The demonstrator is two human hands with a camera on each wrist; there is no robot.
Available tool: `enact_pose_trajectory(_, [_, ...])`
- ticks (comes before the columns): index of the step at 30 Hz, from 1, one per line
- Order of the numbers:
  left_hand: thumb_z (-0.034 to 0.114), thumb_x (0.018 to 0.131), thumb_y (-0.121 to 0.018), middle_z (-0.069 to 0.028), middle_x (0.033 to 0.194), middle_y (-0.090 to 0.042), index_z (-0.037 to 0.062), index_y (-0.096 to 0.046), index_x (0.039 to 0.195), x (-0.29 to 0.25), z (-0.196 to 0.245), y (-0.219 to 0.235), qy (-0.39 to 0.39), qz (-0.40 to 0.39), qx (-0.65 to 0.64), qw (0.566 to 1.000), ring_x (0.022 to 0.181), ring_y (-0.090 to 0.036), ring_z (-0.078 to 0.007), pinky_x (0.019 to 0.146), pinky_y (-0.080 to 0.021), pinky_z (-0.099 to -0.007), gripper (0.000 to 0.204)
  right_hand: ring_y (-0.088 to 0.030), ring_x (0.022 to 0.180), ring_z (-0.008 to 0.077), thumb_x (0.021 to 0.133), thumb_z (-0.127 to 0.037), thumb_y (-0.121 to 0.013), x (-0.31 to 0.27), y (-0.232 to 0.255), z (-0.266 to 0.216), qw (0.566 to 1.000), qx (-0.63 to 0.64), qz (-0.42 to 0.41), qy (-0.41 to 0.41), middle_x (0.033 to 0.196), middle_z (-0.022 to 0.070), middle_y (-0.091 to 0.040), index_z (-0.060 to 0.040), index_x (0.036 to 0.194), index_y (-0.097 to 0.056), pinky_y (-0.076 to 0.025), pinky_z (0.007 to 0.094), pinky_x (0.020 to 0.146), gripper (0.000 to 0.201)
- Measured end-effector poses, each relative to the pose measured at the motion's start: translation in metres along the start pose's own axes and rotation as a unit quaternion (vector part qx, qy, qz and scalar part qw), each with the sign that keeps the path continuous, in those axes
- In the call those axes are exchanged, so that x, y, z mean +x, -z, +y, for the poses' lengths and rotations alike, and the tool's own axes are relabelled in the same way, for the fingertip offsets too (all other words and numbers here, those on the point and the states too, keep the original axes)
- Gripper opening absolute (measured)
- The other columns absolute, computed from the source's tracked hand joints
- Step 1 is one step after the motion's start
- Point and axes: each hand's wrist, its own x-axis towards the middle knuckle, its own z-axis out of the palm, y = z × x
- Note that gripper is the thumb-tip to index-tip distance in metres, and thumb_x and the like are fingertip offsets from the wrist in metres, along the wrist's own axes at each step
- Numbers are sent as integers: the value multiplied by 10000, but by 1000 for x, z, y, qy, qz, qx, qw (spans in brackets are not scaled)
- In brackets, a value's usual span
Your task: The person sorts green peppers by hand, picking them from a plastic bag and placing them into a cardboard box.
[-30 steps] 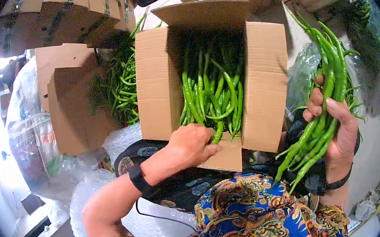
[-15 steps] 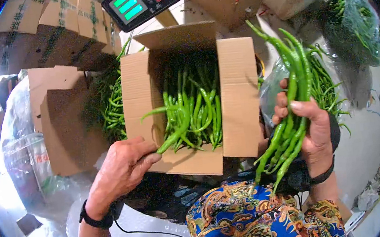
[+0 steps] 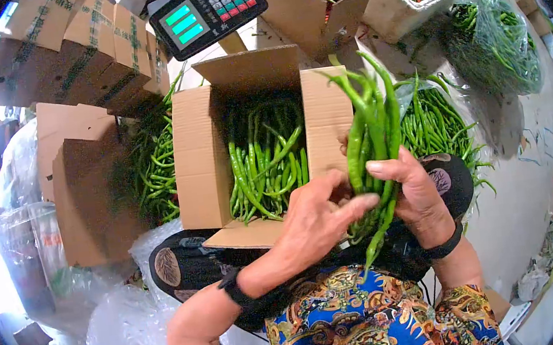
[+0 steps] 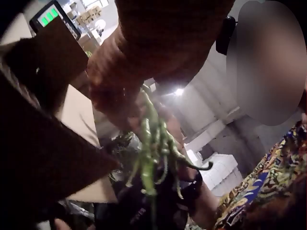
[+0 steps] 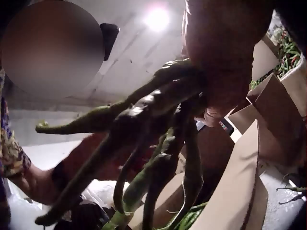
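My right hand (image 3: 415, 191) grips a bunch of long green chili peppers (image 3: 374, 131) beside the box, its thumb across the front. The bunch (image 5: 144, 105) fans out below the palm in the right wrist view. My left hand (image 3: 319, 219) has come to the lower part of the bunch, thumb over the front and fingers curled in at the side, pinching there; its fingertips are partly hidden. In the left wrist view, pepper ends (image 4: 151, 143) hang below that hand. An open cardboard box (image 3: 197, 161) holds more green chili peppers (image 3: 259, 171) laid lengthwise.
A scale (image 3: 207, 13) with a lit display stands behind the box. Loose green peppers (image 3: 431, 121) lie to the right, with more (image 3: 155, 159) to the left. A bagged heap (image 3: 494, 45) and a white foam box (image 3: 408, 11) sit farther back. Stacked cartons (image 3: 72, 52) stand at back left.
My left hand left a pepper in the box and moved right to the bunch. My right hand brought the bunch closer to the box. The head view has shifted, showing more of the scale.
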Motion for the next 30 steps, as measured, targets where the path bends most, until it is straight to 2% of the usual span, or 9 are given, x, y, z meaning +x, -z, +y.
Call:
enact_pose_trajectory(4, [187, 873, -641, -22, 831, -647, 1, -619, 1075, 4, -14, -8, -73, 31, -101, 992, 759, -580, -74, 670, -489, -240, 275, -584, 1044, 207, 809, -76, -579, 3, 2, 14, 998, 63, -11, -26, 1191, 104, -574, 2, 1272, -473, -464, 329, 936, 481])
enact_pose_trajectory(5, [199, 900, -607, -22, 881, -642, 10, -617, 1081, -1, -14, -2, 24, -23, -191, 981, 803, -590, -85, 695, -490, -245, 262, -591, 1038, 222, 819, -62, -563, 3, 2, 14, 994, 96, -8, -45, 1195, 112, -573, 2, 1277, -467, -469, 333, 939, 472])
enact_pose_trajectory(8, [238, 919, -567, -41, 963, -627, 7, -584, 1133, -12, -19, 10, 41, -39, -267, 962, 836, -604, -113, 709, -499, -260, 315, -614, 998, 247, 828, -38, -539, 2, 15, 22, 985, 163, -2, -54, 1171, 153, -590, 2, 1284, -448, -495, 365, 920, 466])
enact_pose_trajectory(13, [231, 923, -550, -49, 920, -614, -13, -541, 1202, -27, -29, 30, 61, -2, -215, 975, 778, -588, -114, 700, -507, -251, 371, -624, 953, 228, 810, -57, -552, -2, 22, 26, 981, 183, -28, -54, 1143, 176, -603, 35, 1278, -435, -528, 363, 860, 491])
enact_pose_trajectory(18, [222, 929, -534, -54, 942, -615, -9, -508, 1246, -37, -27, 55, 88, -27, -187, 978, 849, -599, -124, 727, -512, -249, 393, -625, 904, 204, 809, -64, -543, -11, 27, 19, 974, 218, -36, -51, 1131, 188, -607, 51, 1349, -373, -538, 351, 809, 578])
enact_pose_trajectory(19, [223, 928, -534, -53, 947, -611, -7, -507, 1249, -40, -19, 62, 100, -27, -180, 978, 859, -600, -125, 735, -511, -249, 395, -533, 810, 145, 790, -43, -564, -11, 25, 14, 978, 201, 16, -43, 1104, 145, -559, 71, 1358, -338, -493, 293, 730, 622])
enact_pose_trajectory(21, [217, 925, -533, -50, 946, -603, 2, -503, 1260, -41, -16, 69, 103, -22, -171, 980, 853, -598, -125, 743, -513, -250, 399, -504, 797, 129, 799, -48, -570, -12, 25, 9, 962, 272, -1, -37, 1075, 131, -539, 70, 1367, -323, -472, 286, 723, 631])
enact_pose_trajectory(24, [143, 945, -480, -112, 953, -592, -57, -460, 1263, -41, -30, 77, 99, -25, -292, 951, 837, -623, -171, 685, -539, -263, 376, -485, 797, 122, 832, -61, -563, -13, 33, 4, 960, 280, -7, -8, 1029, 99, -504, 66, 1364, -314, -453, 276, 712, 601])
enact_pose_trajectory(30, [176, 937, -494, -72, 920, -601, -22, -473, 1284, -29, -47, 90, 116, -11, -283, 952, 804, -605, -152, 690, -522, -252, 400, -477, 804, 146, 845, -77, -565, -16, 26, 8, 965, 261, -16, -15, 1007, 79, -484, 39, 1362, -321, -441, 303, 706, 583])
